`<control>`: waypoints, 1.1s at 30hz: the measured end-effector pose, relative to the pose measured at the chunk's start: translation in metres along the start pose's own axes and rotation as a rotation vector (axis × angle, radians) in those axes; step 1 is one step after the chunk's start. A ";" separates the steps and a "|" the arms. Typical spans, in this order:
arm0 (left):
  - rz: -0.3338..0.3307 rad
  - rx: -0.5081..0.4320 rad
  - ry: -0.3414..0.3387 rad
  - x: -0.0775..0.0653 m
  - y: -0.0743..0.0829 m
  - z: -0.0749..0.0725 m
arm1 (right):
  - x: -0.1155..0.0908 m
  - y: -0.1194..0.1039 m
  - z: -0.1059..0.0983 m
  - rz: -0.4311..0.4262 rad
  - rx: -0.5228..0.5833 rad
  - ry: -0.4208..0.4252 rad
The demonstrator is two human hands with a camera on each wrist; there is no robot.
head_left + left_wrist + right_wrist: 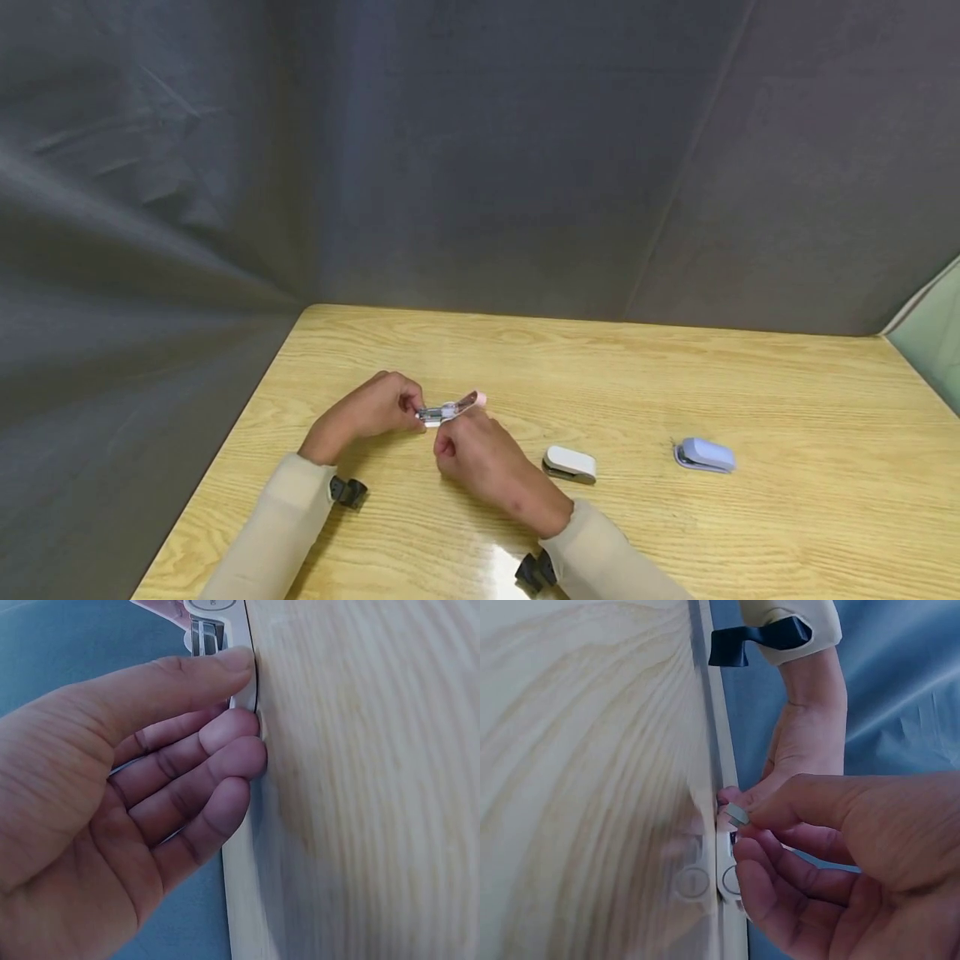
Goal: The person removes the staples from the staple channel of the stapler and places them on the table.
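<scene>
1. The table (637, 375) lies in front of the cloth (525, 167), which runs behind its far edge and along its left side.
2. The left stapler (432, 416) is on the table's left half, its lid tilted up at the right.
3. The left hand (382, 404) is at that stapler's left end, the right hand (483, 458) at its near right side.
4. A small piece (737, 815) is between the right thumb and fingers, just beside the left stapler.
5. The middle stapler (570, 463) lies just right of the right hand.
6. The right stapler (705, 454) lies farther right, well apart.
</scene>
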State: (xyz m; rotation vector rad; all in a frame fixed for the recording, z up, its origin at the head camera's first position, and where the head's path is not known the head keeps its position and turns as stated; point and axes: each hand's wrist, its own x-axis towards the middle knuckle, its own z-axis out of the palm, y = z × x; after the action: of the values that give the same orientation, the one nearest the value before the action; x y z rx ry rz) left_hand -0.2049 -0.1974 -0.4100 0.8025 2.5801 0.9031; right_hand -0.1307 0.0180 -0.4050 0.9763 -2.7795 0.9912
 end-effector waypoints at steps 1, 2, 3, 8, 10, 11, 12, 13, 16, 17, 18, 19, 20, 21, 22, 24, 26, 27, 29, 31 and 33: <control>-0.002 0.000 -0.003 0.000 0.001 0.000 | -0.001 0.001 0.000 0.005 0.002 -0.003; -0.003 0.004 -0.005 0.000 0.002 0.000 | -0.002 0.002 0.000 0.008 0.003 -0.006; -0.004 0.006 -0.006 0.000 0.002 0.000 | -0.002 0.003 0.000 0.009 0.005 -0.008; 0.003 0.025 -0.001 -0.001 0.003 0.000 | -0.006 0.005 0.001 0.025 0.002 -0.033; 0.008 0.029 0.001 -0.001 0.003 0.000 | -0.007 0.006 0.001 0.036 -0.002 -0.046; 0.011 0.031 0.001 -0.001 0.003 -0.001 | -0.007 0.006 0.001 0.041 -0.003 -0.053; 0.013 0.033 0.001 -0.001 0.002 -0.001 | -0.008 0.007 0.001 0.046 -0.002 -0.059; 0.014 0.033 0.001 -0.001 0.002 -0.001 | -0.008 0.007 0.001 0.049 0.001 -0.065; 0.015 0.035 -0.001 -0.001 0.002 -0.002 | -0.009 0.009 0.002 0.050 0.002 -0.074; 0.015 0.036 -0.001 -0.001 0.002 -0.002 | -0.009 0.010 0.003 0.050 0.002 -0.075; 0.014 0.034 -0.001 -0.001 0.002 -0.002 | -0.009 0.011 0.003 0.050 0.002 -0.076; 0.014 0.033 -0.001 -0.001 0.002 -0.002 | -0.009 0.011 0.003 0.049 0.001 -0.076; 0.013 0.032 -0.002 -0.001 0.002 -0.002 | -0.009 0.012 0.003 0.047 -0.001 -0.075; 0.010 0.031 -0.004 -0.001 0.002 -0.002 | -0.009 0.012 0.003 0.045 -0.001 -0.074; 0.008 0.033 -0.004 0.000 0.003 -0.003 | -0.009 0.013 0.003 0.043 -0.002 -0.073; 0.013 0.044 -0.009 0.000 0.003 -0.003 | -0.009 0.013 0.003 0.039 -0.002 -0.074; 0.009 0.061 -0.014 0.001 0.005 -0.003 | -0.009 0.014 0.003 0.037 0.002 -0.076; 0.006 0.069 -0.016 0.001 0.006 -0.003 | -0.009 0.014 0.002 0.035 0.005 -0.077; 0.002 0.087 -0.019 0.002 0.007 -0.004 | -0.010 0.014 0.002 0.039 0.003 -0.073; -0.006 0.093 -0.022 0.002 0.008 -0.003 | -0.011 0.014 0.000 0.045 0.005 -0.056; 0.006 0.096 -0.022 0.002 0.008 -0.003 | -0.013 0.015 -0.002 0.052 0.006 -0.031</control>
State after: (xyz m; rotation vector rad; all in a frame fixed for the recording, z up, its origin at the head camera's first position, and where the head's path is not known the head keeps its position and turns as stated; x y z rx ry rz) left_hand -0.2050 -0.1923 -0.4033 0.8413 2.6205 0.7725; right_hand -0.1291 0.0350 -0.4147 0.9328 -2.8430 1.0001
